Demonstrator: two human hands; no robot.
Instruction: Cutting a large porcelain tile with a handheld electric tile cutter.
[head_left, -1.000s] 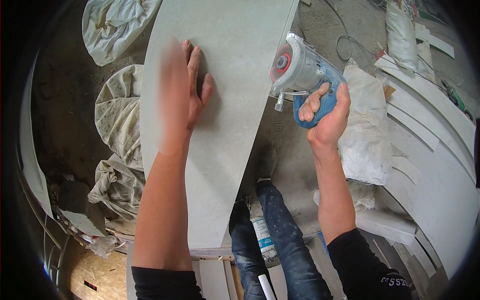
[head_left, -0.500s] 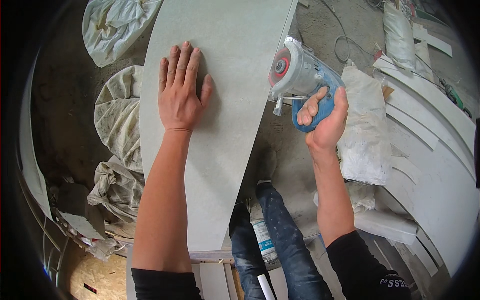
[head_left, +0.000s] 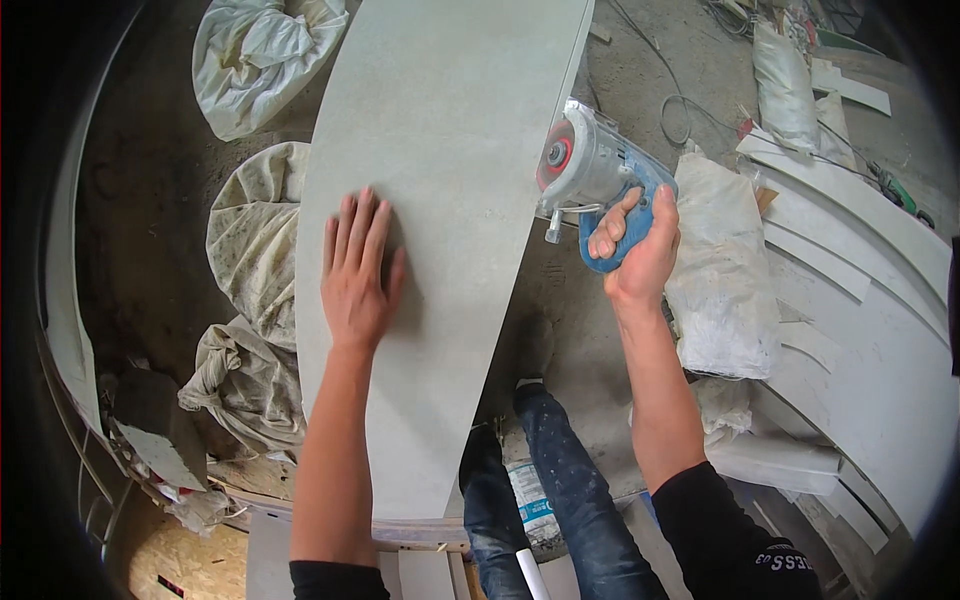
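A long pale grey tile slab [head_left: 450, 130] stretches away in front of me. Over its left half is my left hand [head_left: 358, 270], fingers stretched out and empty, palm down on or just above the surface. My right hand [head_left: 640, 240] is wrapped round the blue handle of a handheld circular saw [head_left: 595, 165]. The saw has a grey metal body and a red-centred disc blade, and it rests at the slab's right edge. Whether the disc is turning, I cannot tell.
White sacks [head_left: 260, 65] lie left of the slab, and another sack [head_left: 720, 260] stands to the right. Curved pale offcuts [head_left: 850, 280] are stacked at far right. A cable [head_left: 680, 100] trails over the floor. Below my legs' gap sits a white-and-blue bucket [head_left: 535, 500].
My left hand has drawn back toward me along the slab. My right hand still holds the saw at the right edge, and the whole view has shifted slightly.
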